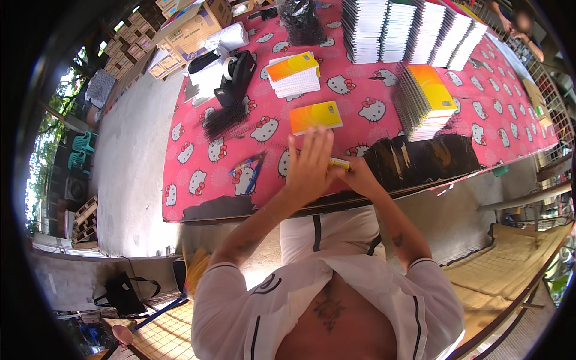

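My left hand (309, 165) is raised flat with fingers spread over the near edge of the pink cartoon-cat tablecloth (198, 129). My right hand (359, 176) presses against it, pinching a small yellow item (339, 162) between the two hands. Just beyond my fingertips lies a single orange-and-yellow spiral notebook (315, 116). A stack of similar notebooks (427, 97) stands to the right, and a smaller pile of white pads with an orange cover (294, 74) is further back.
Tall stacks of white spiral notebooks (414, 30) line the far edge. A black tape dispenser (237, 75), black spiral bindings (225, 122), pens (251, 170) and cardboard boxes (192, 30) sit at left. Another person (522, 27) stands at far right.
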Tool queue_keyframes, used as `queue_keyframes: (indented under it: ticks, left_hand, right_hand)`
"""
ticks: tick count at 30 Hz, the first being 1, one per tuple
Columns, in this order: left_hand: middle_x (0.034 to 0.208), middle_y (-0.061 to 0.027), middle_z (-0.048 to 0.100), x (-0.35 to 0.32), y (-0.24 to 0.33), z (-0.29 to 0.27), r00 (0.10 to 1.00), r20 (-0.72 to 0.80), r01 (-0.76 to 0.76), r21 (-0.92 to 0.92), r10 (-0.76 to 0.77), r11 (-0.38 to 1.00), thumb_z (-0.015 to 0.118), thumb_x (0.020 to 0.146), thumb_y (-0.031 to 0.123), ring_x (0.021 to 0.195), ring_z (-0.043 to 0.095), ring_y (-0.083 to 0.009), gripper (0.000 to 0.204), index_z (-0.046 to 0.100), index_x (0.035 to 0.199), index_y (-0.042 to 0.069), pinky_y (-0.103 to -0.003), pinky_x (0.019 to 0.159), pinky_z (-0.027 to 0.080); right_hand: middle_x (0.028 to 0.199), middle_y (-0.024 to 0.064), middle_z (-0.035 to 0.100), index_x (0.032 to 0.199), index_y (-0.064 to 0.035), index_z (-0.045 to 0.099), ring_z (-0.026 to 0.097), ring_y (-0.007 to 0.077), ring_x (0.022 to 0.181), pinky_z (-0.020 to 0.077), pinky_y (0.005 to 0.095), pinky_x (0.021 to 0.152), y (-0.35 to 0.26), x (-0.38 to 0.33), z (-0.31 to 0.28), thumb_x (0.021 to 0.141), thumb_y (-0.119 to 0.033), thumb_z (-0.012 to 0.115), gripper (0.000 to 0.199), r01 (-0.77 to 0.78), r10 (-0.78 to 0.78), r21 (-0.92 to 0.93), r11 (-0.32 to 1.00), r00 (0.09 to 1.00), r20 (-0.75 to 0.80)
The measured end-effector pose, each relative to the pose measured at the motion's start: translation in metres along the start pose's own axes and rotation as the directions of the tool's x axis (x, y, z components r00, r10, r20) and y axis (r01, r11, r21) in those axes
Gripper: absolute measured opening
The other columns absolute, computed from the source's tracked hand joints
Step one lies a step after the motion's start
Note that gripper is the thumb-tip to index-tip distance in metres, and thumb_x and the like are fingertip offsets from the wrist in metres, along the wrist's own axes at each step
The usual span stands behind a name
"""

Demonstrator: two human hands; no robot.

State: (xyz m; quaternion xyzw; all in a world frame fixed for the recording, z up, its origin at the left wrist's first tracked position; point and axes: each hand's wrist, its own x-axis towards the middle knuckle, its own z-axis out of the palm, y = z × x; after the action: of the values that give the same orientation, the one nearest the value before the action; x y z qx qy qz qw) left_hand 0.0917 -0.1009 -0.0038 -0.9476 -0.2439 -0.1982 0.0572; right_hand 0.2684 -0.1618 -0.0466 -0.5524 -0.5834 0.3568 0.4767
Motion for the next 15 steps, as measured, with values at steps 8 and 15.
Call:
queue_keyframes:
  ticks: [8, 15]
  left_hand:
    - [0.158, -0.0235, 0.032, -0.006, 0.004, 0.011, 0.999, -0.008, -0.046, -0.060, 0.046, 0.997, 0.049, 0.096, 0.055, 0.149, 0.028, -0.0367, 0.081, 0.036, 0.150, -0.003, -0.063, 0.116, 0.016]
    - [0.126, -0.0123, 0.067, 0.022, -0.021, -0.011, 0.988, -0.149, -0.067, -0.279, 0.026, 0.958, 0.060, 0.097, 0.032, 0.120, 0.062, -0.0275, 0.041, 0.062, 0.130, 0.009, -0.060, 0.118, 0.016]
  right_hand:
    - [0.093, 0.0179, 0.073, 0.123, -0.0004, 0.065, 0.064, 0.0102, 0.079, 0.0536, 0.0332, 0.074, 0.000, 0.003, 0.002, 0.093, -0.012, 0.066, 0.033, -0.012, 0.012, -0.020, 1.000, 1.000, 0.001]
    - [0.086, 0.0187, 0.070, 0.113, 0.0012, 0.068, 0.070, 0.0227, 0.075, 0.0519, 0.0349, 0.069, -0.015, 0.002, 0.000, 0.089, -0.014, 0.072, 0.029, -0.040, 0.037, -0.071, 0.997, 0.999, -0.040]
